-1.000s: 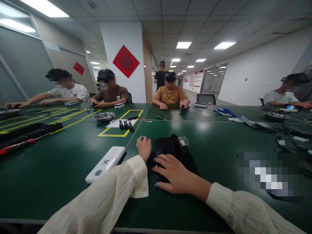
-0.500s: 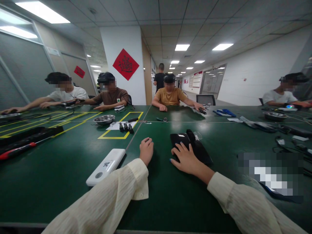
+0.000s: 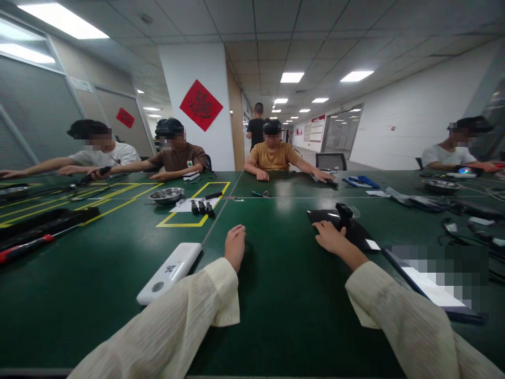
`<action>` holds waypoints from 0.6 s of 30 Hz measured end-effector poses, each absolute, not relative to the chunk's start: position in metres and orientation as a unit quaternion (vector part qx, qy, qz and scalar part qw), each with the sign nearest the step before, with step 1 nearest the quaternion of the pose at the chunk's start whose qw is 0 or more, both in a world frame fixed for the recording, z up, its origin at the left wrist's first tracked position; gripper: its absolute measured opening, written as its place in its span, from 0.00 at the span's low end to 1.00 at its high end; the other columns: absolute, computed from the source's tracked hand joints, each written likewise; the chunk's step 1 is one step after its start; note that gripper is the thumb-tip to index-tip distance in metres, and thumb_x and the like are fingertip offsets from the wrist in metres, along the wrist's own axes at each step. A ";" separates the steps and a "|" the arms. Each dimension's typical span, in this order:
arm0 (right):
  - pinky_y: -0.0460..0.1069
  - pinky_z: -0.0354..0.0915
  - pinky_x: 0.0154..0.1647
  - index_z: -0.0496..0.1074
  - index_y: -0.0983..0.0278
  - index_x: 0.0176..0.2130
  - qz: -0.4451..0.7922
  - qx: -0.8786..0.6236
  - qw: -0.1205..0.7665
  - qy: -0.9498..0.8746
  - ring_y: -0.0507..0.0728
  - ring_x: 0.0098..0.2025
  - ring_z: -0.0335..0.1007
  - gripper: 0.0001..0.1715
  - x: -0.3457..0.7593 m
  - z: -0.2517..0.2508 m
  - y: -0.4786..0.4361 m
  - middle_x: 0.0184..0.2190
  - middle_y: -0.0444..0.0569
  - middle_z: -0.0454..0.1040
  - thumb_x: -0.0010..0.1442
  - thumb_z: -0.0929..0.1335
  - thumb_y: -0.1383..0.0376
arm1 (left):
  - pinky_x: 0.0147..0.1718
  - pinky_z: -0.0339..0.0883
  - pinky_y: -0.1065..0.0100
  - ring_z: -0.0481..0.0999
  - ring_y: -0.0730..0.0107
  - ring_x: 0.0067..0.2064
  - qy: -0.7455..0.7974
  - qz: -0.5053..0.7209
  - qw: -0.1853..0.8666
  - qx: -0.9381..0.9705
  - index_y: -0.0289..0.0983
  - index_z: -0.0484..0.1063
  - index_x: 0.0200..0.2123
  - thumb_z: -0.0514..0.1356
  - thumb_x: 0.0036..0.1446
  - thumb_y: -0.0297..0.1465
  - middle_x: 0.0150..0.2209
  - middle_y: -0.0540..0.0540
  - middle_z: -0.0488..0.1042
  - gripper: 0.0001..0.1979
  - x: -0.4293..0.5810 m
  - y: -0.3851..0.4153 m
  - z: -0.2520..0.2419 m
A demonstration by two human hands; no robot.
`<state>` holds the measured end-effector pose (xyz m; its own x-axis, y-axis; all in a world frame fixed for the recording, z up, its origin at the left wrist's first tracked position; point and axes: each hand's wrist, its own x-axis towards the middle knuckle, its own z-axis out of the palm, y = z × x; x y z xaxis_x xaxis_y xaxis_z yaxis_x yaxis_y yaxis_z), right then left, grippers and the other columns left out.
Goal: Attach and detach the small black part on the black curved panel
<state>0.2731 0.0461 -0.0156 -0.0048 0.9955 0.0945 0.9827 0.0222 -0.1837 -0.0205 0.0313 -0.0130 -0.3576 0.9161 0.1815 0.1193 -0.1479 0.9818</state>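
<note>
My left hand (image 3: 235, 246) rests on the green table (image 3: 284, 310), loosely closed with fingers curled together and nothing visible in it. To its left lies a white oblong device (image 3: 171, 273) marked 26. My right hand (image 3: 331, 237) lies on the near left part of a flat, glossy black piece (image 3: 359, 237), fingers stretched out and the thumb raised. Just beyond the thumb, an upright black block (image 3: 344, 213) stands on that piece. A small white label (image 3: 373, 245) shows at its right end. The palm's underside is hidden.
Several black cylindrical parts (image 3: 202, 207) stand by a metal bowl (image 3: 167, 196) at left. Pliers (image 3: 261, 194) lie farther back. A tablet-like device (image 3: 437, 295) is at right, near cables (image 3: 453, 231). A long red-and-black tool (image 3: 27, 247) lies left. Co-workers sit around the table.
My right hand has moved right, and the flat black piece with its block has slid right and turned under it. My left hand stays almost where it was.
</note>
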 end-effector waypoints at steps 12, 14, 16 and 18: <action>0.74 0.41 0.52 0.57 0.64 0.56 0.013 -0.760 0.083 -0.644 0.65 0.61 0.43 0.28 0.321 -0.026 0.061 0.60 0.57 0.51 0.56 0.55 0.72 | 0.52 0.59 0.62 0.66 0.65 0.53 0.564 0.576 0.365 0.467 0.37 0.74 0.39 0.52 0.50 0.26 0.52 0.45 0.67 0.14 -0.019 0.027 -0.015; 0.74 0.39 0.53 0.56 0.64 0.57 0.007 -0.771 0.088 -0.631 0.65 0.62 0.41 0.30 0.325 -0.030 0.063 0.61 0.56 0.49 0.55 0.54 0.74 | 0.52 0.59 0.62 0.66 0.65 0.53 0.564 0.576 0.364 0.468 0.36 0.74 0.39 0.53 0.50 0.25 0.53 0.45 0.67 0.14 -0.019 0.027 -0.015; 0.74 0.36 0.54 0.55 0.64 0.58 0.002 -0.779 0.089 -0.620 0.63 0.62 0.40 0.31 0.328 -0.033 0.064 0.61 0.55 0.49 0.55 0.54 0.75 | 0.52 0.59 0.61 0.66 0.64 0.53 0.563 0.577 0.360 0.469 0.36 0.74 0.39 0.53 0.50 0.26 0.53 0.45 0.67 0.14 -0.019 0.026 -0.015; 0.72 0.36 0.56 0.54 0.64 0.58 -0.004 -0.784 0.089 -0.615 0.61 0.62 0.41 0.32 0.330 -0.034 0.063 0.61 0.53 0.49 0.54 0.54 0.76 | 0.52 0.59 0.62 0.66 0.65 0.53 0.564 0.573 0.358 0.475 0.36 0.74 0.39 0.53 0.50 0.26 0.53 0.45 0.67 0.14 -0.019 0.026 -0.015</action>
